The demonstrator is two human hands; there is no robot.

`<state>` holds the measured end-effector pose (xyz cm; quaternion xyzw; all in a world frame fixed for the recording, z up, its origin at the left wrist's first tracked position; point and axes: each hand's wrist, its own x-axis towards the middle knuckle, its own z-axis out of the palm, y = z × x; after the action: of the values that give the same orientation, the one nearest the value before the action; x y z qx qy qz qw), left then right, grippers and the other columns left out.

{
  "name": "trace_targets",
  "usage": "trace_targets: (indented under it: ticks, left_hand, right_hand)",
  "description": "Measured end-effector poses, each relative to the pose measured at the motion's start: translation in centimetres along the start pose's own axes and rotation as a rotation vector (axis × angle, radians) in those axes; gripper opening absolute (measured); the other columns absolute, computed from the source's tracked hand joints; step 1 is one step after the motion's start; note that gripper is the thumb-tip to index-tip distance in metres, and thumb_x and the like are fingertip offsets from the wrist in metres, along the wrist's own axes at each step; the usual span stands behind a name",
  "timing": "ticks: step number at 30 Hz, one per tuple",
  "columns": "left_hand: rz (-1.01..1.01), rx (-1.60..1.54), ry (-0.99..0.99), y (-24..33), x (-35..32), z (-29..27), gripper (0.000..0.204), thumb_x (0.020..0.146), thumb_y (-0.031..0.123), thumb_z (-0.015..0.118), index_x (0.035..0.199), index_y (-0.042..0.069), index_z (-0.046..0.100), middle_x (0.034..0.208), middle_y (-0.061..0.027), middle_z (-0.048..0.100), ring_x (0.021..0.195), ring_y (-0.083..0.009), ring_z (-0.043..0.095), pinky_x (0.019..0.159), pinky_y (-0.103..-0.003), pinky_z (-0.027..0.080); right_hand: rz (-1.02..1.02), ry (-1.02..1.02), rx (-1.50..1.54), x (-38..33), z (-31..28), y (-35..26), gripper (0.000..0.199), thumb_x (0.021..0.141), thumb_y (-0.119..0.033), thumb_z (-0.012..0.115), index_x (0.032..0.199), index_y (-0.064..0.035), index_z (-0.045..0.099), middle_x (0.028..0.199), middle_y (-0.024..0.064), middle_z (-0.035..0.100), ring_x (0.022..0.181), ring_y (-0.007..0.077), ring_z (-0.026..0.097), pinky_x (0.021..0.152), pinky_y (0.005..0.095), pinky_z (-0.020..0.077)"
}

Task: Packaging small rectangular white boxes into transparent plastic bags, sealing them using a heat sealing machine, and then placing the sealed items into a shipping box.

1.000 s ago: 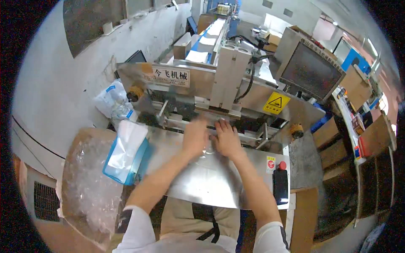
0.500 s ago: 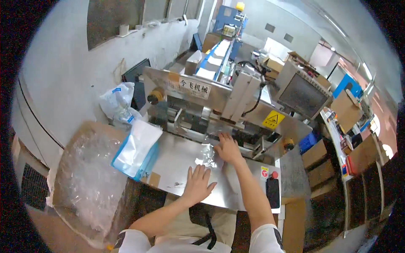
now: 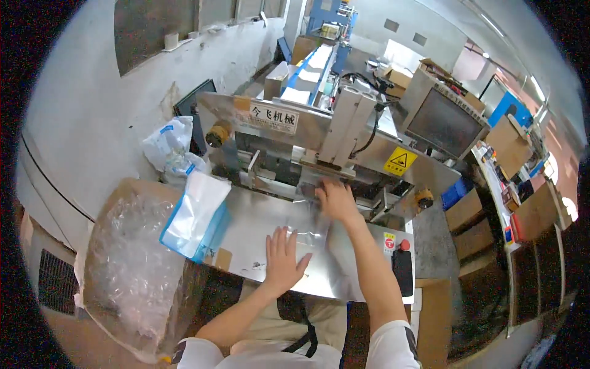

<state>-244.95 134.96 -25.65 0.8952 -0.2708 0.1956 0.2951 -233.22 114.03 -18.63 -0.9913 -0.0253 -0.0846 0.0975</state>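
My left hand (image 3: pixel 284 257) lies flat, fingers spread, on the near part of a shiny steel machine table (image 3: pixel 246 237). Its fingertips touch the near edge of a clear plastic bag (image 3: pixel 310 224) lying flat on the steel. My right hand (image 3: pixel 335 200) rests farther in, palm down on the bag's far end, at the mouth of the packing machine (image 3: pixel 319 141). A stack of white and blue flat bags (image 3: pixel 195 215) leans at the table's left edge.
A big clear plastic sack (image 3: pixel 126 264) fills a cardboard box at the left. A crumpled white bag (image 3: pixel 169 147) sits by the wall. A red button (image 3: pixel 404 245) and black panel are at the table's right. A monitor (image 3: pixel 445 123) and cardboard boxes stand at the right.
My left hand drew back from the machine mouth to the near part of the table. My right hand stayed at the mouth. The view shifted slightly.
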Motion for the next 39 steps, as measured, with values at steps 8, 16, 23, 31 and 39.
trace_targets:
  ticks: [8, 16, 23, 31, 39]
  left_hand:
    - [-0.171, -0.118, 0.143, -0.7, -0.1, -0.3, 0.077, 0.089, 0.037, 0.064, 0.143, -0.006, 0.031, 0.147, -0.0310, 0.031, 0.140, -0.0483, 0.025, 0.114, -0.061, 0.017]
    - [-0.168, -0.137, 0.141, -1.0, -0.3, -0.4, 0.075, 0.090, 0.036, 0.062, 0.143, -0.007, 0.030, 0.147, -0.0309, 0.031, 0.140, -0.0489, 0.025, 0.114, -0.059, 0.018]
    - [-0.134, -0.177, 0.148, -1.2, -0.3, 0.3, 0.074, 0.091, 0.032, 0.062, 0.143, -0.008, 0.029, 0.146, -0.0320, 0.032, 0.138, -0.0496, 0.027, 0.114, -0.058, 0.021]
    - [-0.273, -0.456, 0.096, -1.5, 3.3, 0.5, 0.074, 0.094, 0.033, 0.060, 0.145, -0.009, 0.026, 0.146, -0.0332, 0.033, 0.137, -0.0474, 0.032, 0.114, -0.047, 0.027]
    - [-0.445, -0.690, -0.147, -1.3, 7.4, 0.1, 0.058, 0.097, 0.040, 0.056, 0.129, -0.008, 0.050, 0.125, -0.0265, 0.060, 0.117, -0.0377, 0.057, 0.101, -0.040, 0.042]
  right_hand:
    - [-0.031, 0.006, -0.035, 1.5, -0.6, 0.4, 0.049, 0.097, -0.035, 0.049, 0.134, -0.0031, 0.051, 0.133, 0.0232, 0.055, 0.126, 0.0394, 0.049, 0.105, 0.0529, 0.0370]
    - [0.022, 0.167, 0.264, -2.6, 0.9, 1.0, 0.050, 0.096, -0.030, 0.053, 0.136, 0.0006, 0.049, 0.132, 0.0246, 0.056, 0.123, 0.0366, 0.054, 0.102, 0.0450, 0.0414]
    - [0.281, 0.166, 0.867, -12.7, 2.3, 0.5, 0.057, 0.098, -0.029, 0.057, 0.144, 0.0019, 0.043, 0.142, 0.0216, 0.051, 0.133, 0.0261, 0.048, 0.103, 0.0335, 0.0421]
    - [0.342, 0.179, 0.927, -13.7, 1.7, -1.3, 0.070, 0.095, -0.041, 0.059, 0.145, 0.0033, 0.038, 0.142, 0.0295, 0.047, 0.127, 0.0376, 0.052, 0.100, 0.0394, 0.0461]
    - [0.343, 0.127, 0.637, -10.0, 4.8, -0.7, 0.086, 0.091, -0.062, 0.051, 0.145, 0.0026, 0.038, 0.146, 0.0373, 0.034, 0.140, 0.0450, 0.032, 0.116, 0.0428, 0.0255]
